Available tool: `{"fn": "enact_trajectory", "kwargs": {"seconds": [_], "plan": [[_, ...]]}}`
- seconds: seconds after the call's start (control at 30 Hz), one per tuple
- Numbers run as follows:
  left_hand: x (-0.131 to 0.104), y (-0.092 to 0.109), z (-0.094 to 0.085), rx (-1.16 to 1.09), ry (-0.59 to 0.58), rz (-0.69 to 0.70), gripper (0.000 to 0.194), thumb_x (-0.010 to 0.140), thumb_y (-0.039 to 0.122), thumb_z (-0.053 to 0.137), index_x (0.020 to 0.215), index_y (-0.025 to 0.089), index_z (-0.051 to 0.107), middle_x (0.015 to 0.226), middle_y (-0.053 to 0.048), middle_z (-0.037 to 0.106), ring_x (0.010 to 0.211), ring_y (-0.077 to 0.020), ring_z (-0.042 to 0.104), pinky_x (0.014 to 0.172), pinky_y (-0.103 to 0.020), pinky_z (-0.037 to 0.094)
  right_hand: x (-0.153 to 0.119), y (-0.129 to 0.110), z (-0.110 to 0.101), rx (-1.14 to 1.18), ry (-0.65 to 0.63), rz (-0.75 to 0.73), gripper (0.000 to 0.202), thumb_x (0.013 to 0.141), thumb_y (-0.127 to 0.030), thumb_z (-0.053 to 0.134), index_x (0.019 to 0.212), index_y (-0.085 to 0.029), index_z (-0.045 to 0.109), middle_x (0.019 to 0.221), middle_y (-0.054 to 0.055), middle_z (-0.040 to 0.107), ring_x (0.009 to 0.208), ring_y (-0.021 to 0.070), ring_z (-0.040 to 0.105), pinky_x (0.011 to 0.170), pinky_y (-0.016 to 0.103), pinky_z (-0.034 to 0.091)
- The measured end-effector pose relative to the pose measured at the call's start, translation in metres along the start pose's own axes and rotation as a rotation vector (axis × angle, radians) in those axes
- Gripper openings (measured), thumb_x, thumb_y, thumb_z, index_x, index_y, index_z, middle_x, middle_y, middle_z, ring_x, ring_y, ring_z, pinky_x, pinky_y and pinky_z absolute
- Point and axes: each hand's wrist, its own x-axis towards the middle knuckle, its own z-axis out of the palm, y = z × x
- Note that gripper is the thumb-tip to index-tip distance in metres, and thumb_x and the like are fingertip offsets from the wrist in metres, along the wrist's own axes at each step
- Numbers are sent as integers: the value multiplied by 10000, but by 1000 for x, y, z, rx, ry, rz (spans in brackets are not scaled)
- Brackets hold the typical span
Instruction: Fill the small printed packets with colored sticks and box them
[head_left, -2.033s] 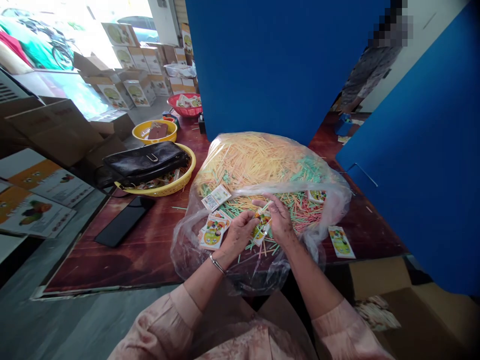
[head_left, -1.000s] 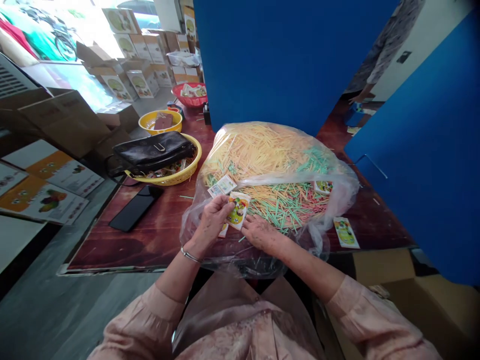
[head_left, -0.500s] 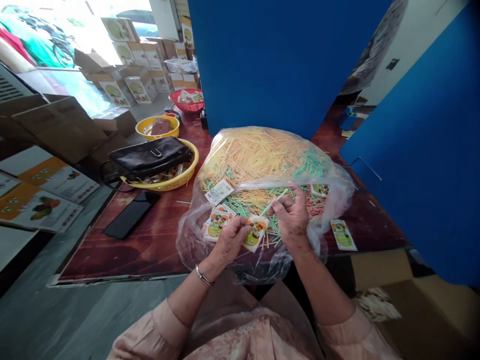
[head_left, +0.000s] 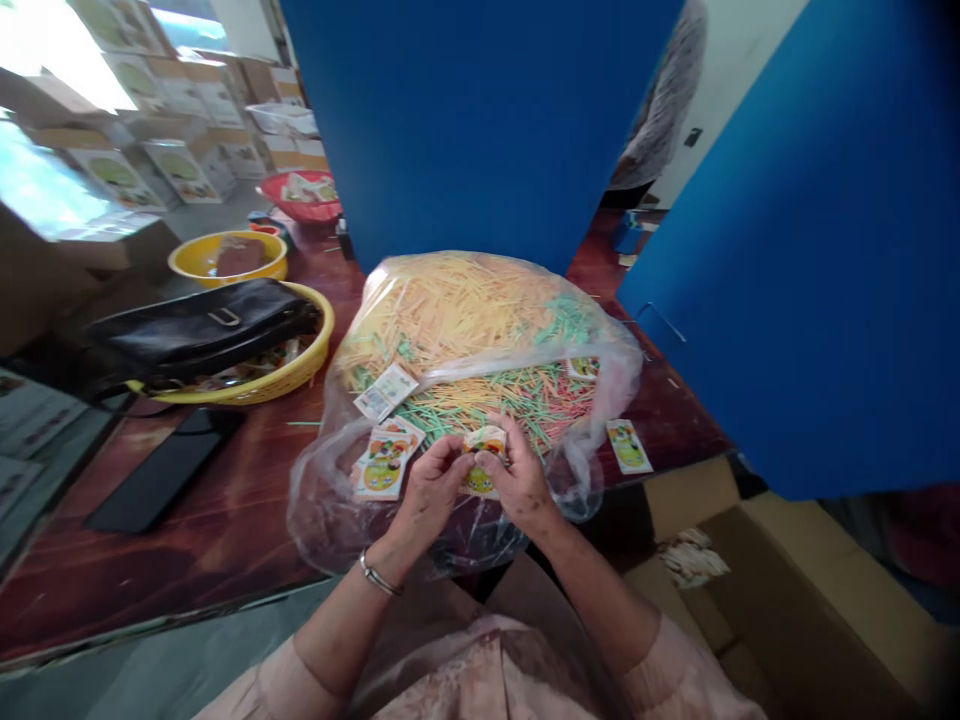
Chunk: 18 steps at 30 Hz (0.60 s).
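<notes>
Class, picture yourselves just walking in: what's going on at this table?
A person pinches a small printed packet between the left hand and right hand, at the near side of a clear plastic bag full of coloured sticks. More packets lie at the bag's left, and a single packet lies on the table to its right. Farther left, a black handbag rests on a yellow basket.

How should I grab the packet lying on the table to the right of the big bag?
I'd take the packet by its near short end, coming from the front. It lies flat on the table, with that end close to the front edge, so you could probably pinch it there from above and below. The bag sits close on its left.
</notes>
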Motion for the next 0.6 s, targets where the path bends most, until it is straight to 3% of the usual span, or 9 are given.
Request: {"fn": "enact_trajectory", "kwargs": {"seconds": [0.1,0.2,0.3,0.4,0.43,0.5,0.6], "plan": [[-1,1,6,64,-50,24,193,750,336,624,815,166,560,728,13,574,645,-94,513,616,-219,424,-3,10,-25,-52,131,75,261,830,-350,519,1071,-281,590,974,13,642,834,181,600,749,307,506],[-3,5,-3,132,-12,46,205,778,360,578,849,175,526,684,11,588,619,-112,547,611,-244,447,0,21,-90,-199,322,105,276,817,-358,503,1048,-258,617,990,28,645,805,189,598,695,320,507],[-4,14,-31,391,133,101,189,810,365,523,892,194,519,687,13,589,622,-122,548,608,-251,442,8,43,-169,-583,442,134,300,783,-350,484,992,-209,647,911,63,658,793,216,588,729,369,483],[-7,23,-65,841,257,187,166,834,343,476,861,201,557,788,-18,613,712,-146,558,674,-271,434,19,69,-218,-933,342,129,314,752,-308,448,941,-183,665,875,99,661,805,249,574,756,418,457],[-8,26,-75,978,276,206,173,842,332,456,849,199,566,827,-33,618,749,-160,563,700,-283,432,23,74,-221,-1021,290,89,319,743,-305,461,956,-177,661,912,115,659,841,265,566,774,434,446],[-9,28,-88,1212,298,204,201,852,312,419,850,186,575,883,-70,620,817,-196,566,743,-312,428,30,74,-207,-1110,226,-39,320,756,-296,472,986,-155,644,981,145,641,919,292,545,818,455,422],[-7,28,-94,1481,321,115,236,839,316,426,887,145,582,927,-131,617,903,-257,556,786,-358,418,43,58,-148,-957,90,-247,268,835,-259,413,969,-157,622,967,131,634,940,258,546,850,400,424]]}}
